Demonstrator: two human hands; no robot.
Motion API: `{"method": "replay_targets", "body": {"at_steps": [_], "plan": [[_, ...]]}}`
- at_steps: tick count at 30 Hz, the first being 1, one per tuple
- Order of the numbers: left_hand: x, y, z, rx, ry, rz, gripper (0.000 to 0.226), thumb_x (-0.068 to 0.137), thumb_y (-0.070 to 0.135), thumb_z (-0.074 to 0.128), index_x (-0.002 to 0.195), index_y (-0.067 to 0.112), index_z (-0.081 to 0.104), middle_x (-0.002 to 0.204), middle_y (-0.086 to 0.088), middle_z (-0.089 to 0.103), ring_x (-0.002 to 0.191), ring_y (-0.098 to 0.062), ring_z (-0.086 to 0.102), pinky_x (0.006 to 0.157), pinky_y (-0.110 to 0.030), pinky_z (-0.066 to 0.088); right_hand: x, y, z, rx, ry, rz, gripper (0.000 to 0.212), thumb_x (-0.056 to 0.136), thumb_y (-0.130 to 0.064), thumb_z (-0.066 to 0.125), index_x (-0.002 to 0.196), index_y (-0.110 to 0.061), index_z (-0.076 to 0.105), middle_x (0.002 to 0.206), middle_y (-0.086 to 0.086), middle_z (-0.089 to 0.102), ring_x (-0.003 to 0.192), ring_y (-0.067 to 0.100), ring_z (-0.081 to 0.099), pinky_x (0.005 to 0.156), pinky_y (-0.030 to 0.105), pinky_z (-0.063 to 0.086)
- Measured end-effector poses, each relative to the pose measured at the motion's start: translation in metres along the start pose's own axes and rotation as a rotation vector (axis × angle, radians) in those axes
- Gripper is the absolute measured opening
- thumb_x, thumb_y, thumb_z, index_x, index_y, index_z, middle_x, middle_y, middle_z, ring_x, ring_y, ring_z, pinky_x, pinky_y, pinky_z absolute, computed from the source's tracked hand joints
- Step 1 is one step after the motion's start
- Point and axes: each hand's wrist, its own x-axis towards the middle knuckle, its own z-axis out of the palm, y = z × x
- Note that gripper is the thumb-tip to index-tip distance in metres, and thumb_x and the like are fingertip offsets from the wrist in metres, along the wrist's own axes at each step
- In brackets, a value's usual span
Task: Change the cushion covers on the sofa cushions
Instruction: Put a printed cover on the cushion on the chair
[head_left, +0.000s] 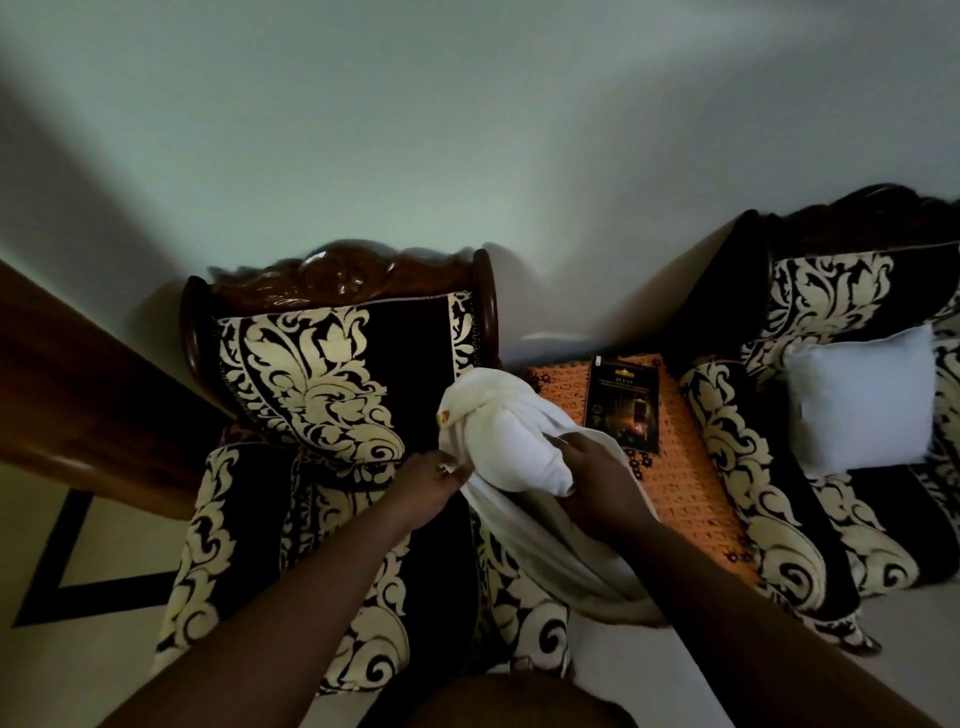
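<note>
Two hands are gripping at frame centre: your left hand (435, 482) is pinching the cream cover (540, 540) edge, your right hand (597, 480) is clutching the cushion (524, 441), risking cover bunching and snagging.

Two bare forearms enter from bottom edge of frame, no sleeves, no watch, no bracelets visible. Left hand (434, 486) centre frame, right hand (597, 483) just right of centre; no rings seen. Nails too dim to judge. Rounded, dim body part at bottom centre, unclear.
</note>
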Motion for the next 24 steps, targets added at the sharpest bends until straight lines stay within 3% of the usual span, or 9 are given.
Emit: {"method": "replay_targets", "body": {"at_steps": [3, 6, 9, 13, 16, 18, 21, 22, 24], "plan": [[0.007, -0.001, 0.010, -0.435, 0.019, -0.126, 0.067, 0.081, 0.067, 0.067, 0.135, 0.031, 0.050, 0.130, 0.007, 0.060, 0.119, -0.021, 0.057, 0.093, -0.042, 0.051, -0.001, -0.002, 0.010, -0.010, -0.002, 0.003, 0.062, 0.086, -0.042, 0.056, 0.146, -0.025, 0.051, 0.128, -0.001, 0.060, 0.113, 0.020, 0.058, 0.090, 0.034, 0.050], [0.002, 0.007, 0.014, -0.706, -0.078, -0.245, 0.041, 0.091, 0.049, 0.067, 0.124, 0.025, 0.063, 0.115, -0.005, 0.073, 0.106, -0.028, 0.068, 0.085, -0.051, 0.059, -0.004, 0.002, 0.023, -0.075, -0.032, 0.057, 0.072, 0.084, -0.035, 0.068, 0.150, -0.023, 0.042, 0.137, 0.001, 0.051, 0.118, 0.025, 0.055, 0.093, 0.037, 0.051], [0.001, 0.014, 0.009, -0.521, 0.163, -0.138, 0.014, 0.094, 0.025, 0.059, 0.097, 0.018, 0.071, 0.093, -0.014, 0.073, 0.085, -0.031, 0.070, 0.076, -0.044, 0.060, -0.009, 0.003, 0.034, -0.155, -0.119, 0.058, 0.084, 0.082, -0.043, 0.070, 0.155, -0.030, 0.030, 0.132, 0.000, 0.049, 0.110, 0.026, 0.058, 0.088, 0.039, 0.053], [-0.011, 0.035, -0.003, -0.207, 0.310, 0.179, 0.028, 0.080, 0.034, 0.046, 0.077, 0.013, 0.064, 0.074, -0.007, 0.063, 0.069, -0.024, 0.057, 0.060, -0.035, 0.042, -0.006, -0.002, 0.053, -0.266, -0.315, 0.066, 0.089, 0.084, -0.046, 0.061, 0.157, -0.041, 0.011, 0.128, 0.002, 0.044, 0.108, 0.027, 0.055, 0.082, 0.044, 0.055], [-0.014, 0.038, 0.000, -0.205, 0.356, 0.201, 0.021, 0.079, 0.030, 0.042, 0.062, 0.020, 0.049, 0.066, -0.001, 0.051, 0.063, -0.021, 0.047, 0.056, -0.033, 0.031, -0.002, 0.003, 0.070, -0.387, -0.419, 0.043, 0.086, 0.091, -0.030, 0.059, 0.158, -0.040, 0.007, 0.136, 0.008, 0.040, 0.114, 0.033, 0.052, 0.085, 0.047, 0.054], [-0.011, 0.030, -0.002, -0.358, 0.377, 0.037, 0.022, 0.085, 0.031, 0.043, 0.068, 0.020, 0.052, 0.075, -0.004, 0.057, 0.072, -0.026, 0.053, 0.062, -0.034, 0.038, 0.001, 0.012, 0.079, -0.419, -0.438, 0.011, 0.091, 0.091, -0.032, 0.060, 0.157, -0.041, -0.002, 0.140, 0.009, 0.038, 0.118, 0.035, 0.049, 0.088, 0.046, 0.052], [-0.003, 0.017, -0.013, -0.366, 0.360, -0.193, 0.026, 0.099, 0.038, 0.045, 0.099, 0.015, 0.058, 0.101, -0.008, 0.059, 0.094, -0.030, 0.058, 0.080, -0.041, 0.047, 0.005, 0.019, 0.075, -0.436, -0.429, -0.031, 0.084, 0.100, -0.041, 0.049, 0.150, -0.053, -0.018, 0.150, 0.010, 0.034, 0.132, 0.036, 0.041, 0.097, 0.048, 0.040], [-0.001, 0.015, -0.016, -0.319, 0.341, -0.220, 0.031, 0.101, 0.038, 0.047, 0.114, 0.011, 0.057, 0.108, -0.009, 0.057, 0.099, -0.031, 0.058, 0.084, -0.041, 0.048, 0.002, 0.019, 0.067, -0.393, -0.455, 0.010, 0.076, 0.102, -0.045, 0.044, 0.151, -0.053, -0.013, 0.157, 0.007, 0.027, 0.140, 0.034, 0.032, 0.105, 0.050, 0.033], [0.004, 0.017, -0.023, -0.273, 0.332, -0.233, 0.038, 0.099, 0.033, 0.053, 0.124, 0.004, 0.052, 0.112, -0.014, 0.057, 0.101, -0.035, 0.059, 0.078, -0.037, 0.048, -0.011, 0.022, 0.049, -0.239, -0.498, 0.118, 0.071, 0.097, -0.060, 0.046, 0.156, -0.049, 0.008, 0.163, 0.000, 0.019, 0.147, 0.028, 0.019, 0.116, 0.052, 0.020]]}}
